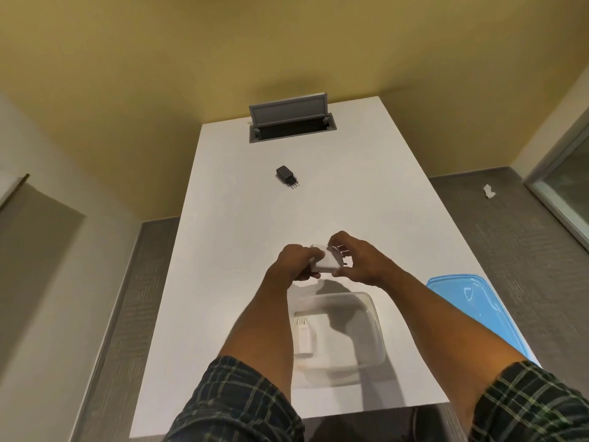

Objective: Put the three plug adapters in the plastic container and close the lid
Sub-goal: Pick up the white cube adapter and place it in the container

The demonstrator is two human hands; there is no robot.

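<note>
White plastic adapter, mid-frame just above the clear container, is pinched between left hand and right hand. Looks light, rigid and a bit slick, so I'd grip the body, not the prongs. Black adapter waits upper centre.

Your two arms are bare from the cuffs forward. Both sleeves are dark plaid: near-black base with green and pale cross-lines, pushed up toward the elbows, fabric bunched at the cuff edges. Left hand and right hand are bare: no gloves, rings, watch or bands visible.
</note>
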